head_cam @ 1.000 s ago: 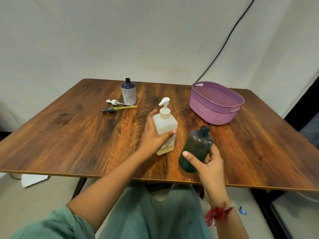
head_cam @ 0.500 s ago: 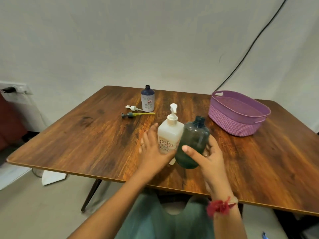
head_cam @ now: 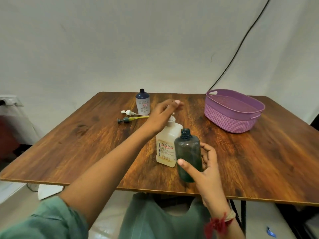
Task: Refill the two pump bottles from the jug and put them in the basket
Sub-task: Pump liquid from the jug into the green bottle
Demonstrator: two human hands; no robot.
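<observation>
A: So, start at the left. Why are the white pump top and the dark pump top lying on the table?
B: They're off their bottles, prob so soap can go in. The blue bottle just beside them, upper middle, stands w/ its mouth open. It waits its turn, I think.
A: And the left hand?
B: It's over the white jug, mid frame. Fingers bent over the jug's pump. They hide it, so can't tell if they grab it or just sit on top. Maybe it wants to push soap out.
A: Why's the green bottle so close?
B: Bc its open mouth needs to be by the pump to catch soap. It's right next to the jug, lower middle.
A: Who holds it?
B: The right hand. Thumb in front, fingers curled round the back, so it won't tip.
A: And the purple basket?
B: Upper right. No bottles in it yet. They go in last.
</observation>
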